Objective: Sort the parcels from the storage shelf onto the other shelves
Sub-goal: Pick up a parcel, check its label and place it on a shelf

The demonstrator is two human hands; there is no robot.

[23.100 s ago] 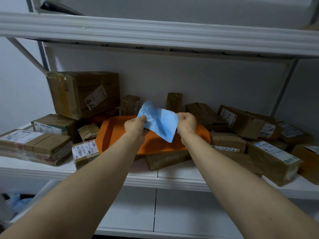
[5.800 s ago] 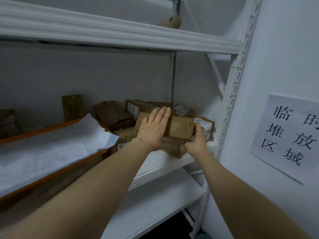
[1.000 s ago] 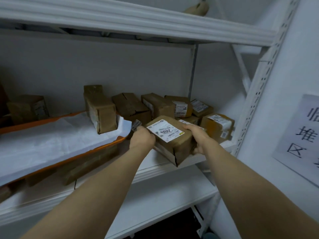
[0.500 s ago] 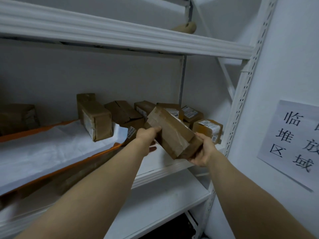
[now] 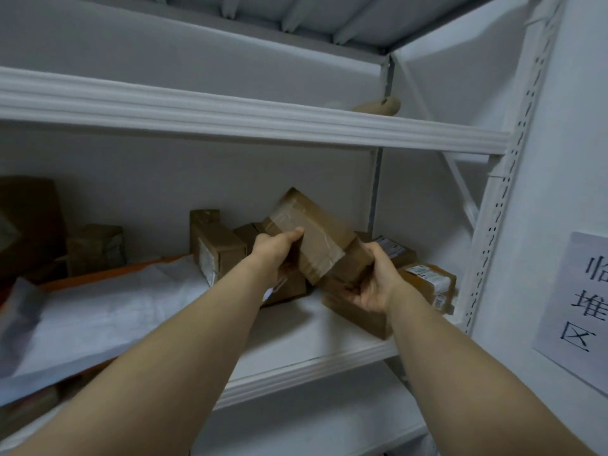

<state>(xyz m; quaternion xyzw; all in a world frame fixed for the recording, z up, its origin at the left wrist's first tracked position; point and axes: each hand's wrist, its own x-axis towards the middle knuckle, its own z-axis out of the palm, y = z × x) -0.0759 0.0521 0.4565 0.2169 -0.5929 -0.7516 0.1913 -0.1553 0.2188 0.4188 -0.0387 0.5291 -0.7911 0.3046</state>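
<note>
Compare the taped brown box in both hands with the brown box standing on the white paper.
The taped brown cardboard box is lifted off the shelf and tilted, in the grip of the left hand and right hand; the upright brown cardboard box stands untouched on the white paper sheet. The held box shows glossy clear tape; the standing one shows a pale label. Both are brown cardboard parcels.

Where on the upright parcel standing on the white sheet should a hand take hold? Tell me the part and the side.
Take the upright parcel near its top, grip across the two broad faces, coming from the front over the shelf edge. It stands tall and narrow on the white sheet, with open space on its left; the tilted parcel held in both hands crowds its right.
</note>
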